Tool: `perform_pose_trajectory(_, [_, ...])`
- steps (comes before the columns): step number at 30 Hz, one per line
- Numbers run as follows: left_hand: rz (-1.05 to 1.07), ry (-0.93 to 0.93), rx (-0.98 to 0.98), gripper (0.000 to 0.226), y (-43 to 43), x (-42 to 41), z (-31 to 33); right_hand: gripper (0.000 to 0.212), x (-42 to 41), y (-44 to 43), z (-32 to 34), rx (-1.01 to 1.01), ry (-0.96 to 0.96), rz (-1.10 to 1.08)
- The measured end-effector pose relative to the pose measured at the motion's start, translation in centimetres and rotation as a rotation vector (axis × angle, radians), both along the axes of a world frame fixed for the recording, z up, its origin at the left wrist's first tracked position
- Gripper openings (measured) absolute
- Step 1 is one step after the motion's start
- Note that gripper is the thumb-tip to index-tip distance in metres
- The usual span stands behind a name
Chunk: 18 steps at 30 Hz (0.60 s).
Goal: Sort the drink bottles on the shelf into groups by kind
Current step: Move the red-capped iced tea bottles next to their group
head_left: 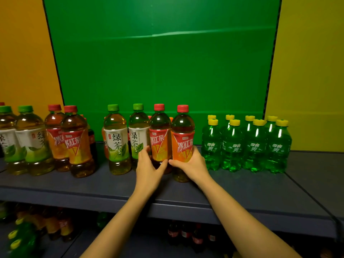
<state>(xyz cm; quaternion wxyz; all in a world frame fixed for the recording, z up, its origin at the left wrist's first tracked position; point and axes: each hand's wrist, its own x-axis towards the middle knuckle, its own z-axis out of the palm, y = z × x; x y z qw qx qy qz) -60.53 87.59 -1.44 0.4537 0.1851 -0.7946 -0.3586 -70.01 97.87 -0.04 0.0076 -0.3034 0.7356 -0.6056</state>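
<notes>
Bottles (pixel 161 140) of glossy, waisted plastic

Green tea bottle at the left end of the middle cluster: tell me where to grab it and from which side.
Grip the labelled middle of the green tea bottle, coming from the front-left. It stands upright on the shelf with a gap on its left, while a second green tea bottle crowds its right and others stand behind.
</notes>
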Motion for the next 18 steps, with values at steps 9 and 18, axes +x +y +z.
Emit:
perform_pose_trajectory(9, [0.148, -0.08, -0.024, 0.079, 0.4, -2.1, 1.0, 0.069, -0.3, 4.6, -0.2, -0.02, 0.045, -0.076])
perform_pose_trajectory(18, [-0.06, -0.045, 0.21, 0.071, 1.7, -4.3, 1.9, 0.063, -1.1, 9.4, 0.0, -0.071, -0.016, -0.113])
